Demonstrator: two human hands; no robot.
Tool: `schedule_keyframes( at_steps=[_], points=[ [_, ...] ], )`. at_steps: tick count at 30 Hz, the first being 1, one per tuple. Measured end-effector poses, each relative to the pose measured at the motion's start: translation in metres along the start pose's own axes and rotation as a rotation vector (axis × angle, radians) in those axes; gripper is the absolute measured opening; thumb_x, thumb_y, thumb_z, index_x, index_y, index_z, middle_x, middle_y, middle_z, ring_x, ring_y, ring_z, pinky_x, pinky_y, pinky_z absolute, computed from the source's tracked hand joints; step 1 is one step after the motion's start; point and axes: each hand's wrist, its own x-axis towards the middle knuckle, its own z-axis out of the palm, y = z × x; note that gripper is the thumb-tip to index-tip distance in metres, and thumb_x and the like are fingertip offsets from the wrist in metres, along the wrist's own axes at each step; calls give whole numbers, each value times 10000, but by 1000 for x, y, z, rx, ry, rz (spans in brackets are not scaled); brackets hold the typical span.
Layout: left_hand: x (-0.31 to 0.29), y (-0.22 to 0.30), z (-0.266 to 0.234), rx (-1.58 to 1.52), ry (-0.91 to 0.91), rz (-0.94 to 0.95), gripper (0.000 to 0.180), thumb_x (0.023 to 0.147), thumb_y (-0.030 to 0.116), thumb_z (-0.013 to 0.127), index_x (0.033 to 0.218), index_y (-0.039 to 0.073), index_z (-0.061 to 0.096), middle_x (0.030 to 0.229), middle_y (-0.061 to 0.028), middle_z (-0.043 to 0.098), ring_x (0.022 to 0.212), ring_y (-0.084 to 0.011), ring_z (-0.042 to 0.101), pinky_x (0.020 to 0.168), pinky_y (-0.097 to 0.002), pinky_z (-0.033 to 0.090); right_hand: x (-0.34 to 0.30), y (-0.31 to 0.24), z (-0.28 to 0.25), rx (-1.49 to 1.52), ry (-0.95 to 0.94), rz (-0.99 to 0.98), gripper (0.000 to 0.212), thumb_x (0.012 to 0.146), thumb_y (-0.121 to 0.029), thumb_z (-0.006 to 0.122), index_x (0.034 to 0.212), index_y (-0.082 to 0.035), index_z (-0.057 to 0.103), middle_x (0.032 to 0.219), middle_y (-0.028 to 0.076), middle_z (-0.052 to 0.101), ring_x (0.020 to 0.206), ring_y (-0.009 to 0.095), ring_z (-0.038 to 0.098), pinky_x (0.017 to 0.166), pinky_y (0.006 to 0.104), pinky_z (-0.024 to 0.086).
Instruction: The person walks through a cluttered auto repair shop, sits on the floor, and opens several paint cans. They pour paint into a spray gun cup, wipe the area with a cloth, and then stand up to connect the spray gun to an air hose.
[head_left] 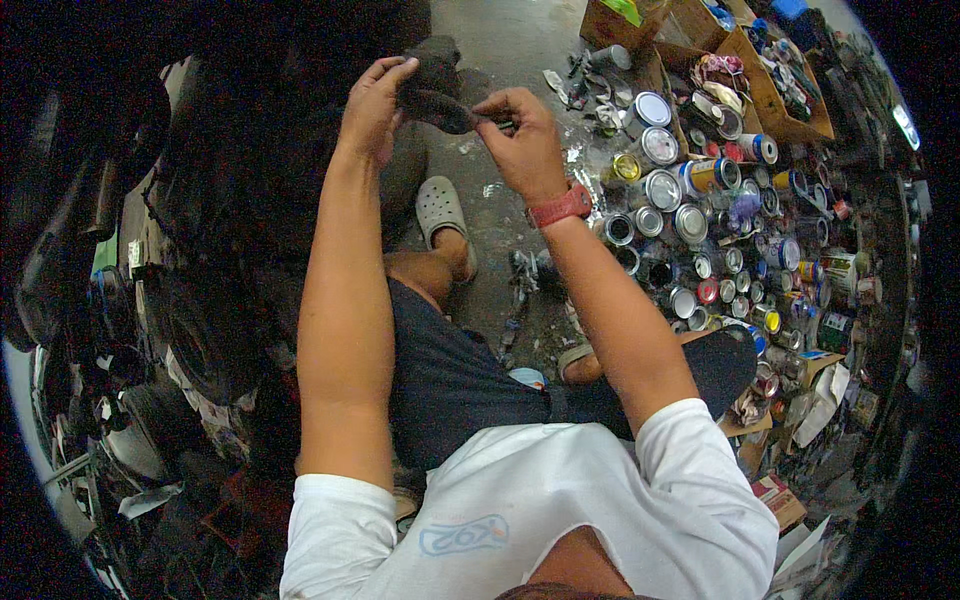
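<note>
A dark, curved strip (438, 110), perhaps rubber, is stretched between my two hands in front of me. Its left end is in my left hand (372, 108), whose thumb and fingers are closed on it. The right end is pinched between thumb and fingers of my right hand (525, 140), above a red wristwatch (560, 206). Something small and dark shows inside my right palm, too unclear to name. Just behind the strip stands a dark rounded object (435, 62), its kind hidden by shadow.
Many cans (690, 222) crowd the floor on my right. Beyond them are cardboard boxes (762, 95) of cloth-like items. Dark, tyre-like shapes (210, 330) pile up on my left. My foot in a pale clog (440, 208) rests on the floor, near scraps (522, 280).
</note>
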Motion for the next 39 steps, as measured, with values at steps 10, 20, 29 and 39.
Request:
schedule_keyframes(
  at_steps=[10, 20, 29, 39],
  points=[
    [21, -13, -21, -291, 64, 118, 420, 1037, 307, 620, 1396, 117, 513, 1335, -88, 643, 1215, -294, 615, 1053, -464, 498, -45, -8, 13, -168, -48, -121, 169, 794, -46, 758, 957, -66, 715, 1065, 150, 653, 1058, 353, 655, 883, 402, 548],
    [-1, 6, -3, -325, -85, 109, 254, 1084, 256, 554, 1297, 118, 535, 1208, -57, 662, 1108, -211, 650, 947, -410, 551, -33, -2, 12, 103, 187, 142, 498, 939, -367, 776, 1275, -55, 582, 1206, 174, 641, 1121, 309, 647, 915, 409, 540],
    [-11, 12, 2, -270, -119, 63, 289, 1093, 274, 536, 1332, 116, 497, 1212, -67, 660, 1090, -215, 659, 931, -404, 562, 3, -5, 4, 214, 166, 212, 530, 979, -347, 738, 1361, -33, 550, 1257, 178, 658, 1154, 287, 646, 981, 403, 528],
    [-7, 5, -11, -154, -58, 18, 342, 1050, 268, 619, 1337, 113, 515, 1235, -87, 625, 1142, -204, 595, 936, -388, 542, -7, -10, 4, 996, 23, 568, 532, 919, -12, 758, 1396, -34, 522, 1168, 155, 710, 1027, 224, 702, 920, 341, 574]
  ],
)
